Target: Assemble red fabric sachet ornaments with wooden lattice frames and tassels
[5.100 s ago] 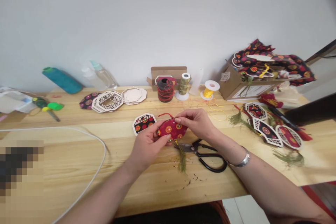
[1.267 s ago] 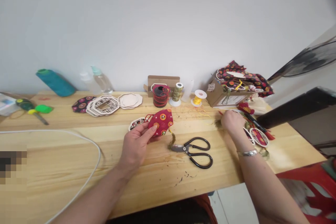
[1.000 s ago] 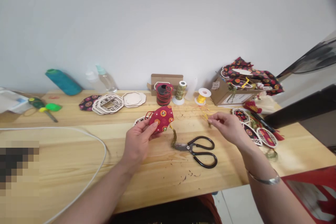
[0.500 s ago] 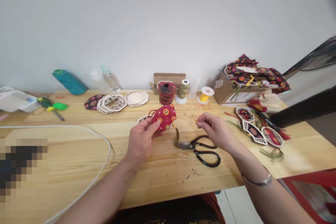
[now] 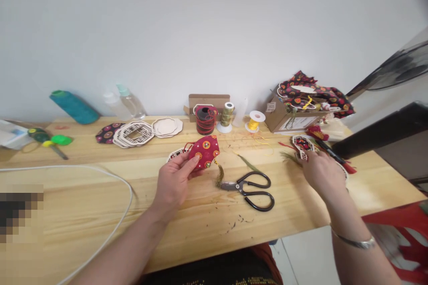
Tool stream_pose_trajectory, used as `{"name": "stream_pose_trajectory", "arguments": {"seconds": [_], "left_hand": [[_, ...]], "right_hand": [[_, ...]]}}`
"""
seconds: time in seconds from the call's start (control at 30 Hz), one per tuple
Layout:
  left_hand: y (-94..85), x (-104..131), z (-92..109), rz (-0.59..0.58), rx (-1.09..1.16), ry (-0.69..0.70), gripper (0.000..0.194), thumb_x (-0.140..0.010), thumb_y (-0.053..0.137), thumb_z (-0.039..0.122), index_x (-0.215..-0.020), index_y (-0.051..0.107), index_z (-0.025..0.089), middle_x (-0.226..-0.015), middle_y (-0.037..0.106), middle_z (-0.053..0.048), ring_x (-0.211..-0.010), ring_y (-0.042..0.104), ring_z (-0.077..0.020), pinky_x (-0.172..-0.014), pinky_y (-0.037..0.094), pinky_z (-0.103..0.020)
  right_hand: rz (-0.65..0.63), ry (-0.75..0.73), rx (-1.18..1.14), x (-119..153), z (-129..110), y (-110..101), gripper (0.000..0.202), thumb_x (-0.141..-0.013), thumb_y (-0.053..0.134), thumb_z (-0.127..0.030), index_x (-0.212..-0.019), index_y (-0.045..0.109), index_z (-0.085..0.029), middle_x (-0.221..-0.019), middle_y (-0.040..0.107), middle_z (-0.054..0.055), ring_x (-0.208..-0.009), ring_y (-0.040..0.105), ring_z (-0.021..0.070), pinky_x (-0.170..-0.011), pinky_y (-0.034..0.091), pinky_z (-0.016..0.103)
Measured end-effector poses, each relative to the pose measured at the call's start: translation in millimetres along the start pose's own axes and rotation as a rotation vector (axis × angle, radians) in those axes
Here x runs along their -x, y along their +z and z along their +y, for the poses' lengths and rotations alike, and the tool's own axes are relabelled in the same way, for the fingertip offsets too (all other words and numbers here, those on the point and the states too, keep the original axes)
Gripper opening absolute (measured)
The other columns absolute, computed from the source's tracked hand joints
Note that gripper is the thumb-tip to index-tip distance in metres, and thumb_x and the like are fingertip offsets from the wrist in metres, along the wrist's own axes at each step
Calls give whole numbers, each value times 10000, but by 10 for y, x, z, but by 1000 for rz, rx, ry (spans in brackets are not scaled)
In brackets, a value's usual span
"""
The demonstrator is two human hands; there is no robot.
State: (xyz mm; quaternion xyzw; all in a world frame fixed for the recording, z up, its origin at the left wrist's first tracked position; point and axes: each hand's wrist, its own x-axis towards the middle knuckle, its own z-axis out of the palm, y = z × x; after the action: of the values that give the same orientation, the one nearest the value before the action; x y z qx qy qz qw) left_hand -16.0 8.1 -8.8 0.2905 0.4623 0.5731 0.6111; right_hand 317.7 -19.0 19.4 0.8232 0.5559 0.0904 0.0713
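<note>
Your left hand (image 5: 174,180) pinches a red patterned fabric ornament (image 5: 204,151) between thumb and fingertips, holding it just above the wooden table (image 5: 187,227). An olive tassel (image 5: 220,177) hangs from its lower edge, just right of your thumb, its tip touching the blades of the black scissors (image 5: 249,188). A white fretwork piece (image 5: 176,155) lies just behind your fingertips.

Your right hand (image 5: 323,171) rests palm down, well to the right, fingers curled over the pile of finished framed ornaments (image 5: 302,143); whether they grip anything, I cannot tell. A loose green tassel (image 5: 247,163) lies between your two hands, beyond the scissors. Thread spools (image 5: 227,116) stand far beyond your left fingertips.
</note>
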Motion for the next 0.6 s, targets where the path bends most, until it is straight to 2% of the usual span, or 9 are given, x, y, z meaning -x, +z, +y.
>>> {"name": "stream_pose_trajectory", "arguments": {"seconds": [0.1,0.2,0.3,0.43,0.5,0.6], "left_hand": [[-1,-7,-4,9,-2,-8,320,-608,839,263,-873,726,123,-749,746,-37,-631,677,-124,-568,580,-206],[0,-15,-7,12,-7,-20,317,-608,839,261,-875,730,129,-750,750,-36,-630,681,-126,-564,580,-203],[0,-19,-6,9,-10,-24,315,-606,840,258,-875,735,133,-756,754,-37,-626,685,-127,-553,578,-196],[3,-14,-3,7,-7,-21,320,-600,843,271,-867,738,130,-763,758,-43,-617,687,-130,-543,577,-195],[6,-12,-3,8,-3,-22,320,-598,845,277,-861,740,129,-759,758,-46,-616,688,-132,-543,579,-199],[5,-11,-6,6,1,-16,315,-596,846,275,-856,741,130,-772,759,-46,-626,690,-133,-549,580,-200]], "right_hand": [[-8,75,-32,11,230,194,540,-863,518,-469,-1253,542,-95,-1157,625,239,-1045,601,402,-807,480,461],[-66,66,-100,9,373,343,633,-877,465,-496,-1356,447,-81,-1174,619,254,-1058,603,393,-850,466,473],[-55,65,-158,-25,464,382,665,-868,476,-492,-1376,427,-64,-1204,601,273,-1111,575,407,-901,442,476],[-23,83,-247,-102,530,362,874,-741,572,-646,-1411,402,-112,-1348,513,257,-1193,498,467,-882,446,518],[-19,54,-277,-140,534,370,851,-743,579,-626,-1397,424,-103,-1297,568,238,-1164,530,442,-868,458,496],[-9,28,-283,-180,521,403,707,-769,578,-534,-1309,525,-81,-1115,676,211,-1042,609,390,-805,483,446]]}}
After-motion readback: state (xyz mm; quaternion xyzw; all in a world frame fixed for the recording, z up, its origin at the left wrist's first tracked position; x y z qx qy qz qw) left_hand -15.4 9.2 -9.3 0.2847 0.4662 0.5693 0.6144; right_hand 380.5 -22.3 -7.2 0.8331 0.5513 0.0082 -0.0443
